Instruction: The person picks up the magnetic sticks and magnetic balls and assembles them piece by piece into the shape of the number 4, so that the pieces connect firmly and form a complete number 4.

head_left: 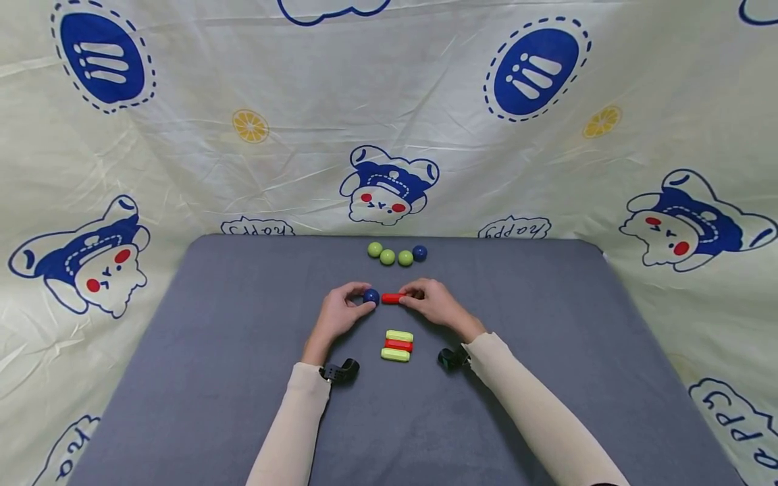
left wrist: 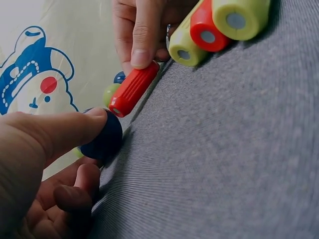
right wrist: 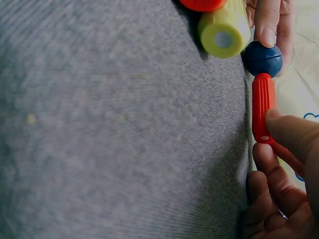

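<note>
Between thumb and fingers, my left hand [head_left: 338, 314] pinches a dark blue ball [head_left: 371, 296] near the middle of the table. My right hand [head_left: 436, 304] holds a short red ridged rod [head_left: 391, 298] by its right end. A pale metal tip shows at an end of the rod in the left wrist view. The rod's free end points at the ball [right wrist: 263, 59]; a thin gap seems to part them in the head view, while in the right wrist view they appear to meet. Fingers partly cover the ball [left wrist: 110, 138] in the left wrist view.
Nearer the body lie two yellow-green rods [head_left: 399, 335] with a red rod [head_left: 398, 345] between them, side by side. Toward the table's far edge sit three green balls [head_left: 387, 256] and another blue ball [head_left: 420, 253]. A printed curtain [head_left: 389, 88] hangs behind the grey table [head_left: 243, 351].
</note>
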`<state>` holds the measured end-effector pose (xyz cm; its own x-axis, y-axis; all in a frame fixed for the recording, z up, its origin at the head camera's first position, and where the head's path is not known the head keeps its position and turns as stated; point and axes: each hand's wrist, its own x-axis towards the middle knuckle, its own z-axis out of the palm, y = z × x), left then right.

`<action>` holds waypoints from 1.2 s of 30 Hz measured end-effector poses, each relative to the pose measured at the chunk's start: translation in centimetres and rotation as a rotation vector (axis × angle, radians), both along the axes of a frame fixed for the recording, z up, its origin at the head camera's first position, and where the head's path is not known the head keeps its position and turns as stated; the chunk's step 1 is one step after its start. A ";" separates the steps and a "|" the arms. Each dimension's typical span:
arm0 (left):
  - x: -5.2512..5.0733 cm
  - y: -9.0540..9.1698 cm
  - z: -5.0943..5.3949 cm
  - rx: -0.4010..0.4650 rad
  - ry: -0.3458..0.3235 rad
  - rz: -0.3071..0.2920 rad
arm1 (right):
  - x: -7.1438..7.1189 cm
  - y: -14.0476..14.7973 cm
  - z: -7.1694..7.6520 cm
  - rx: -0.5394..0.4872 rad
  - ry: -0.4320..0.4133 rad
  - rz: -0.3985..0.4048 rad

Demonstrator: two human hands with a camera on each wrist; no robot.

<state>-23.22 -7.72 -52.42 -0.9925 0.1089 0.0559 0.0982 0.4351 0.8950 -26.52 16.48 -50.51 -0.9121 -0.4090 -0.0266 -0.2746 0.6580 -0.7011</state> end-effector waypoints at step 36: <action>-0.2 -0.2 -0.4 0.000 0.000 -0.012 | -5.7 3.3 0.4 -0.114 0.195 -0.241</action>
